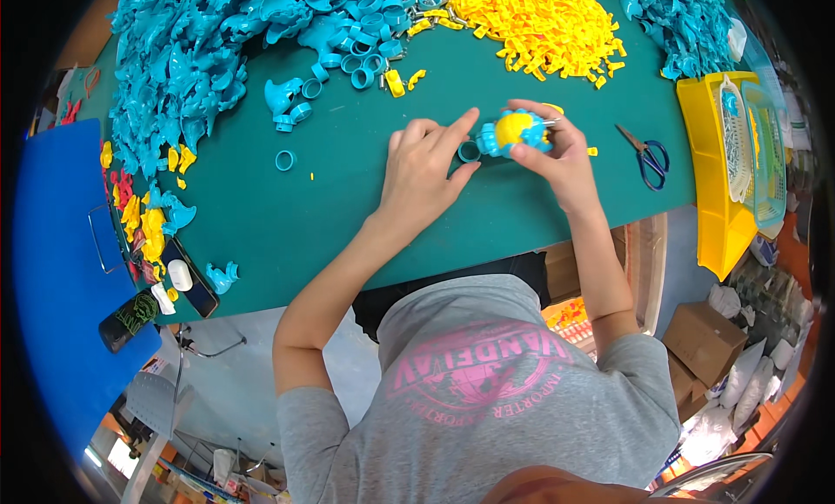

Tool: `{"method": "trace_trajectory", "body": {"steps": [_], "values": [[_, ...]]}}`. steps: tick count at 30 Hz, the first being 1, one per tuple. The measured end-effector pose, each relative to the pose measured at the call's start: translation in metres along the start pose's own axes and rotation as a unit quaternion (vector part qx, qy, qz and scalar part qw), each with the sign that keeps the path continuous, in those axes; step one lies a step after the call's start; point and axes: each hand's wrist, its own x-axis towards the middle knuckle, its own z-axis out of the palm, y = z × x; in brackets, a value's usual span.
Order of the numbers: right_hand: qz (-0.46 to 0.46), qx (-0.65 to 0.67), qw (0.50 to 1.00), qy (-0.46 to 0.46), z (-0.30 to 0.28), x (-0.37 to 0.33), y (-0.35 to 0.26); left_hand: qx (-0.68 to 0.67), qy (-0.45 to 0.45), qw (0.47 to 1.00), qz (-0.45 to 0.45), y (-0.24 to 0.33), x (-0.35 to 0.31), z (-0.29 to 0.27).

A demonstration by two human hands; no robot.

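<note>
My right hand [565, 160] grips a small blue and yellow plastic toy piece [513, 132], thumb below it and fingers curled over its far side. A thin metal pin sticks out of the piece near the fingertips. My left hand [422, 169] is just left of it, thumb and index finger stretched apart. Between those two lies a short blue plastic ring [469, 151], with the thumb close to its near edge; whether they touch, I cannot tell. Part of a yellow piece [553, 109] shows behind my right hand.
Heaps of blue parts [183, 60] and yellow parts [539, 26] cover the green table's far side. Blue-handled scissors [651, 160] lie right, beside a yellow tray [709, 173] with baskets. A phone [198, 287] and white case [179, 275] lie at the near left.
</note>
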Motion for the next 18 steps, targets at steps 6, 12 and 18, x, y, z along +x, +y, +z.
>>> {"method": "trace_trajectory", "body": {"steps": [6,12,18], "values": [[-0.063,-0.232,0.969,-0.047,0.013,0.003,-0.004,-0.017,0.041,0.999,-0.002,-0.006,-0.004,0.009],[-0.180,-0.395,0.898,-0.078,0.028,-0.003,-0.016,-0.004,0.006,1.000,0.003,-0.002,-0.004,-0.003],[-0.151,-0.346,0.915,-0.145,0.010,-0.015,-0.023,0.040,0.035,0.998,0.024,-0.026,-0.008,-0.023]]}}
